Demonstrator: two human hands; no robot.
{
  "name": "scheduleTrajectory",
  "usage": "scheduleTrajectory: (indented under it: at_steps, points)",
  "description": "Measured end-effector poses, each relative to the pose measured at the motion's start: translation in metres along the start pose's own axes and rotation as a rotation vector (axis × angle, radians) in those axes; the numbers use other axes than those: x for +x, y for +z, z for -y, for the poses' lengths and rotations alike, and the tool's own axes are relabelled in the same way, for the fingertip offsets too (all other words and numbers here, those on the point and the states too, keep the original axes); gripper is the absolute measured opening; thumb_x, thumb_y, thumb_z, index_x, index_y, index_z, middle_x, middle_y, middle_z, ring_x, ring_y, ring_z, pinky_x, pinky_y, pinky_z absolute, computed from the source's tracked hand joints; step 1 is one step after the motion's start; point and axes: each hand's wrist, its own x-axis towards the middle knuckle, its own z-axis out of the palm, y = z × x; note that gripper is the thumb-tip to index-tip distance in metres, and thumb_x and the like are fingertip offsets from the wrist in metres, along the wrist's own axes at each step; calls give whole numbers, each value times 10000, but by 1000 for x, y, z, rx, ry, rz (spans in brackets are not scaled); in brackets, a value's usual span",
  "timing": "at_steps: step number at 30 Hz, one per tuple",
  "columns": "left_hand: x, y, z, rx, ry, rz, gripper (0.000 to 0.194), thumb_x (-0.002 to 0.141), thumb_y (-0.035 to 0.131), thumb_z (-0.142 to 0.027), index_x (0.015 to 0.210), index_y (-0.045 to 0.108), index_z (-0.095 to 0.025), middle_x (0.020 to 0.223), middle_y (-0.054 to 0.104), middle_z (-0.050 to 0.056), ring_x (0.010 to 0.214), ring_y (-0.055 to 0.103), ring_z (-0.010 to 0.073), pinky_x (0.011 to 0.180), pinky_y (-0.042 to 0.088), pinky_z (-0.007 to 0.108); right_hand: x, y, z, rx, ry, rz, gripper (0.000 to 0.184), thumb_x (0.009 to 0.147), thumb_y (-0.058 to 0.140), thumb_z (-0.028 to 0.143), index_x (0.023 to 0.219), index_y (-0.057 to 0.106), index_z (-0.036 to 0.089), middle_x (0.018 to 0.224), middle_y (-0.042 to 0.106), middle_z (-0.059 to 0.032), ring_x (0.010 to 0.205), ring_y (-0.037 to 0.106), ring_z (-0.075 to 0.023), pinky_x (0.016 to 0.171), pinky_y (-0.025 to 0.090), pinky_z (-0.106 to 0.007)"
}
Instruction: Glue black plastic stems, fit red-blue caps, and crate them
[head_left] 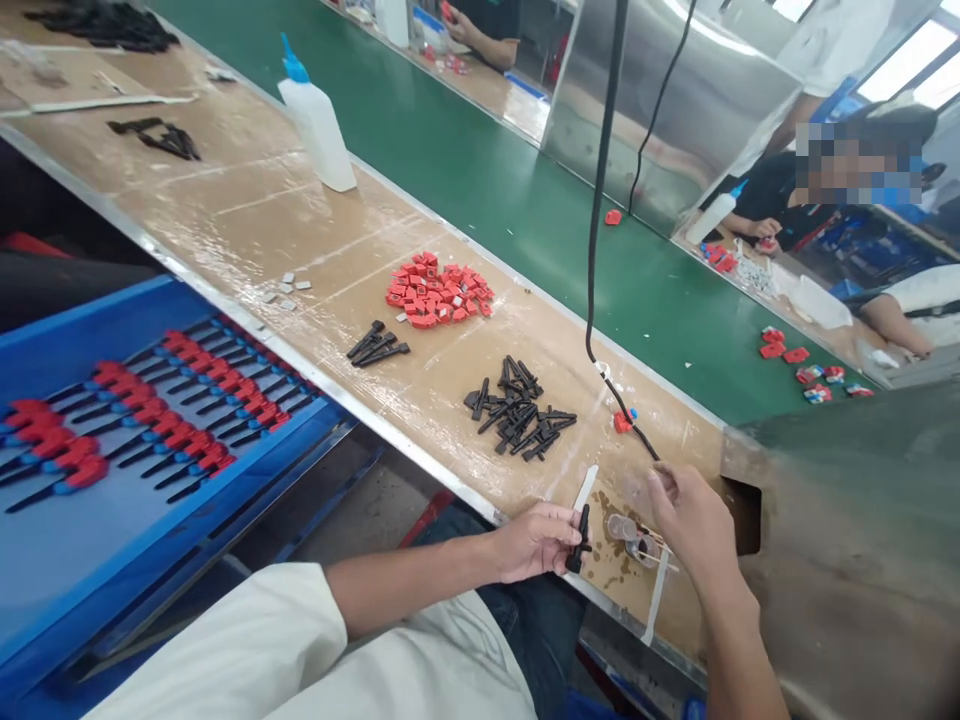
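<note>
My left hand (536, 542), near the table's front edge, is closed around black plastic pieces (580, 540) with flat heads and thin stems. A white strip (586, 487) lies on the tabletop just beyond it. To the right, my right hand (694, 520) is raised with thumb and fingers pinched together. A blurred, see-through shape is at its fingertips, and I cannot make out what it is. Small clear cups (622, 528) stand on the wet-spotted board between my hands. A pile of similar black pieces (521, 415) lies beyond my left hand.
Red plastic parts (439, 290) are heaped farther back, near a white squeeze bottle (319, 130). A blue tray (142, 540) at left holds rows of red-and-black assemblies. A black cable (594, 250) hangs by my right hand. Beyond runs a green belt (480, 160); co-workers sit across it.
</note>
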Motion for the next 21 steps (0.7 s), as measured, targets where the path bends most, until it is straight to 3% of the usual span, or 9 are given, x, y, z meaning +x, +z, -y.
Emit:
scheduleTrajectory:
  at_steps: [2, 4, 7, 12, 18, 21]
  points:
    - [0, 0, 0, -14, -1, 19, 273, 603, 781, -223, 814, 663, -96, 682, 643, 31, 543, 589, 91, 432, 376, 175, 35, 11, 6, -76, 9, 95, 337, 909, 491, 444, 918, 708, 186, 927, 716, -84, 793, 662, -204, 657, 429, -283]
    - [1, -1, 0, -23, -5, 23, 272, 598, 776, -217, 812, 663, -93, 678, 642, 29, 531, 587, 90, 437, 400, 180, 61, 21, 12, -103, 10, 129, 345, 907, 503, 450, 766, 674, 186, 787, 698, -74, 714, 651, -200, 610, 406, -277]
    - [4, 0, 1, -50, -5, 28, 250, 575, 773, -203, 766, 654, -94, 672, 635, 26, 532, 602, 98, 428, 416, 186, 84, 32, 20, -172, 42, 134, 429, 915, 499, 519, 643, 601, 204, 624, 631, -58, 614, 617, -209, 556, 360, -283]
    - [5, 1, 1, -64, -24, 47, 228, 580, 768, -191, 752, 652, -97, 672, 635, 24, 509, 588, 88, 422, 420, 190, 90, 40, 31, -261, 62, 91, 397, 929, 500, 480, 694, 615, 182, 752, 657, -108, 710, 642, -232, 612, 377, -298]
    - [3, 2, 2, -73, -20, 80, 240, 581, 777, -201, 761, 654, -99, 675, 638, 32, 529, 604, 96, 433, 411, 192, 83, 35, 37, -197, -181, 192, 337, 944, 500, 449, 761, 638, 203, 952, 681, -70, 870, 645, -188, 785, 454, -276]
    - [4, 2, 2, -63, -22, 79, 250, 581, 777, -215, 770, 657, -104, 670, 644, 32, 514, 591, 93, 441, 425, 195, 85, 32, 38, -194, -230, 224, 331, 968, 456, 428, 970, 682, 187, 949, 693, -73, 846, 653, -189, 776, 472, -277]
